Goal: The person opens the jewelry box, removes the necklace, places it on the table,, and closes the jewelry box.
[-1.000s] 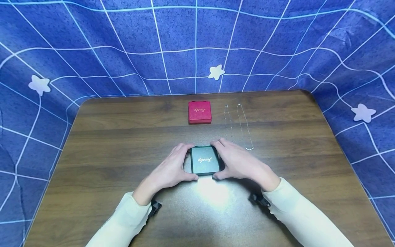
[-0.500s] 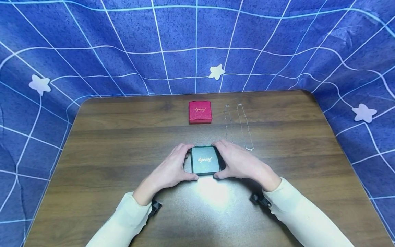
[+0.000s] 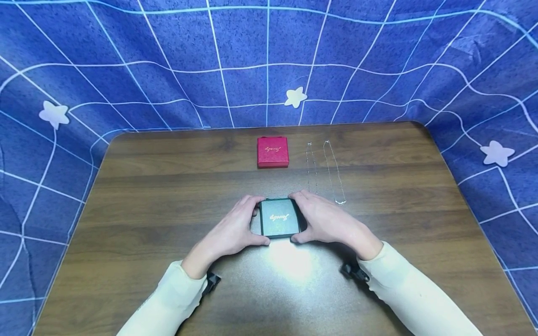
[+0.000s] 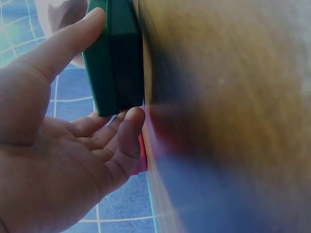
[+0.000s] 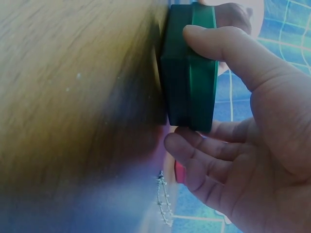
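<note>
A small green jewelry box [image 3: 280, 218] with gold lettering on its lid lies at the middle of the wooden table, between both hands. My left hand [image 3: 235, 228] grips its left side, thumb on the near edge and fingertips at the far edge. On the opposite side my right hand [image 3: 325, 221] holds it the same way. From the left wrist, the box [image 4: 104, 63] shows a brighter green lid over a darker base, low against the tabletop. The right wrist view has the right thumb [image 5: 214, 41] pressed on the lid's side.
Behind the green box is a red jewelry box [image 3: 272, 152] on the wooden table [image 3: 168, 177]. Right of that lie two thin silver necklaces, a shorter one [image 3: 309, 143] and one with a small pendant [image 3: 340, 202]. A blue grid-patterned cloth [image 3: 176, 93] hangs around the table.
</note>
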{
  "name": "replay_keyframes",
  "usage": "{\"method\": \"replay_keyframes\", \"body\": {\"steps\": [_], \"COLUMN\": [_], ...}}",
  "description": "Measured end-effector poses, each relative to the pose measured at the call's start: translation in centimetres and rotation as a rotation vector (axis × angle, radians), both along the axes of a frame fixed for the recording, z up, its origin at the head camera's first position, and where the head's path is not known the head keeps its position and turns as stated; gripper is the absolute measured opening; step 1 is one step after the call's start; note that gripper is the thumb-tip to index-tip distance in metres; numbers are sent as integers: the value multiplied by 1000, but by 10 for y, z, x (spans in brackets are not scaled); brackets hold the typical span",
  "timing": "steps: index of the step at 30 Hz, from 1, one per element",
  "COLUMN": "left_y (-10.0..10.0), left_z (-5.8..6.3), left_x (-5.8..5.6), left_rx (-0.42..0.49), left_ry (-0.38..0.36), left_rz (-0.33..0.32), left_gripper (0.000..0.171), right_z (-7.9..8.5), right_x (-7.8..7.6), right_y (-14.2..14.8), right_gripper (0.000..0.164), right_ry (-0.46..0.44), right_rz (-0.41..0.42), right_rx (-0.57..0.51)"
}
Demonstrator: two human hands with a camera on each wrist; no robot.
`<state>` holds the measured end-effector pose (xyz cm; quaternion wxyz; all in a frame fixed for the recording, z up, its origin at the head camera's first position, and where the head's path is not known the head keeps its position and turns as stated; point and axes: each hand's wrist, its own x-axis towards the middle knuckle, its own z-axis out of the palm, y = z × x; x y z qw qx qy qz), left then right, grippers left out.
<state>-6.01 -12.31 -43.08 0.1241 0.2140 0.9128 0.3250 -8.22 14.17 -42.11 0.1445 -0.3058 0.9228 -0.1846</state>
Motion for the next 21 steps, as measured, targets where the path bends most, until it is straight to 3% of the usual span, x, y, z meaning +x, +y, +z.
{"method": "replay_keyframes", "body": {"steps": [21], "left_y": [-6], "left_z": [6], "left_x": [-1], "left_rx": [-24], "left_ry": [-76], "left_rz": [-43], "left_gripper": [97], "right_z": [-1], "right_x": [0], "right_y": [0], "right_gripper": [104], "right_ry": [5], "right_rz": [-1], "right_rx": [-27]}}
